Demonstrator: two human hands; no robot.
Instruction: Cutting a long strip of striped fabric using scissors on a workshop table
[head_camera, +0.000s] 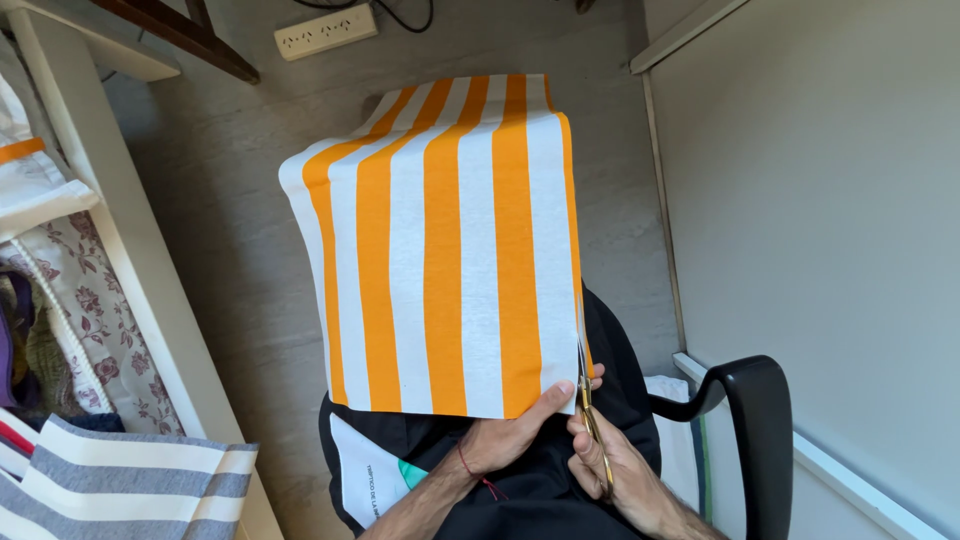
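striped fabric, orange and white, hangs draped over the person's lap and knees, its stripes running lengthways away from the body toward the grey floor. its near hem lies across the black-clothed lap, and its right edge runs straight out from the 2 hands.

left hand pinches the near right corner of the cloth, thumb on top and fingers hidden beneath, holding that corner taut. right hand is closed around the handles of a pair of scissors; the gold-coloured blades point forward, away from the body, and sit right at the cloth's right edge just beside the left thumb. whether the blades are parted or closed is too small to tell.

so the cloth lies ahead of both hands, its long axis in line with the scissor blades, and the right hand is the nearer one to the edge being met; the left hand sits just inside that edge, touching the fabric.

a black chair armrest curves up at the right, next to a pale wall panel. a white shelf at the left carries floral and grey-striped cloths. a white power strip lies on the floor at the top.
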